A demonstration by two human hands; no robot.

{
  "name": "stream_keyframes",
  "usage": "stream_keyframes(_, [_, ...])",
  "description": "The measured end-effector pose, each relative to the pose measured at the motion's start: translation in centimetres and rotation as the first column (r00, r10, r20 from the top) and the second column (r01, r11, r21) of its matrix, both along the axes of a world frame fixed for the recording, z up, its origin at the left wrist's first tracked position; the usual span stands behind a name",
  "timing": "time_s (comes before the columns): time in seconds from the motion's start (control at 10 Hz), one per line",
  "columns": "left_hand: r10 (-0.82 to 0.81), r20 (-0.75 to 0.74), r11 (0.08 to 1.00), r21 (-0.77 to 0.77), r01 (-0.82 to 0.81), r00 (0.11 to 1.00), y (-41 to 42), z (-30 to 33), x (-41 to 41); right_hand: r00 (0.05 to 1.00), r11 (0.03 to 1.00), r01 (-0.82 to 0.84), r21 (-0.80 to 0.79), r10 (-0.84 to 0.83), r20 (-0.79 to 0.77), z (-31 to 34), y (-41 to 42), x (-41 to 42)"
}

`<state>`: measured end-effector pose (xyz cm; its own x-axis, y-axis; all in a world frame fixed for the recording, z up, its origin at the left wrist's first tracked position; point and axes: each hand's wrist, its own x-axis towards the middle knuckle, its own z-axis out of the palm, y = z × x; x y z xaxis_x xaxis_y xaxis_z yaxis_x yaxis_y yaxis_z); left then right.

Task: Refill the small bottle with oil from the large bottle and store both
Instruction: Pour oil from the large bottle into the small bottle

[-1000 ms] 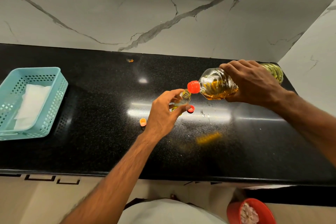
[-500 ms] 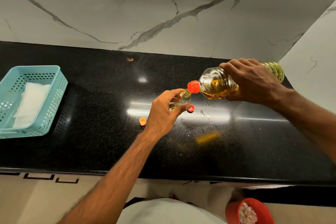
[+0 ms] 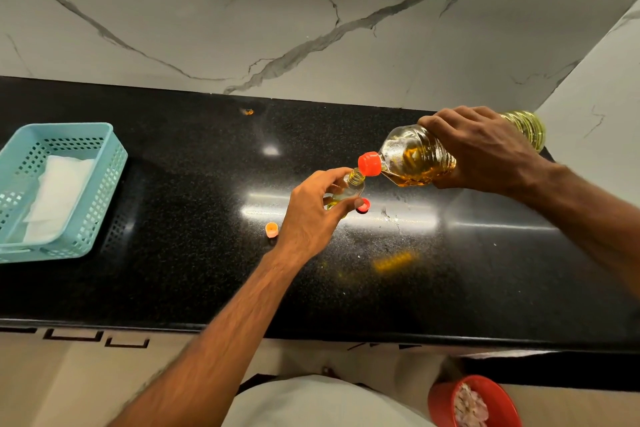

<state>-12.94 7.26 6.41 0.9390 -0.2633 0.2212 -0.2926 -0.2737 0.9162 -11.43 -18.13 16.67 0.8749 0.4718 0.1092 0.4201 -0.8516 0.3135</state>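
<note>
Near the middle of the speckled black countertop [image 3: 173, 211], the left hand [image 3: 311, 215] grips one small clear bottle [image 3: 351, 185]; the right hand [image 3: 485, 149] holds one ribbed, tilted large bottle [image 3: 415, 159], its red spout touching the small mouth. Two loose caps lie beside.

Black speckled counter [image 3: 173, 204], teal perforated basket [image 3: 100, 184], grey-veined marble wall [image 3: 173, 10]

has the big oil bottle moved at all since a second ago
No. The big bottle keeps its tilt, red spout at the small bottle mouth, same spot against the counter glare streak.
</note>
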Motion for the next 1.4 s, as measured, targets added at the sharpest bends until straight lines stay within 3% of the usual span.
stream_keyframes(1.4, [0.009, 0.01, 0.998, 0.059, -0.01, 1.0, -0.11, 0.14, 0.39, 1.0, 0.998, -0.025, -0.064, 0.025, -0.002, 0.6, 0.13, 0.88])
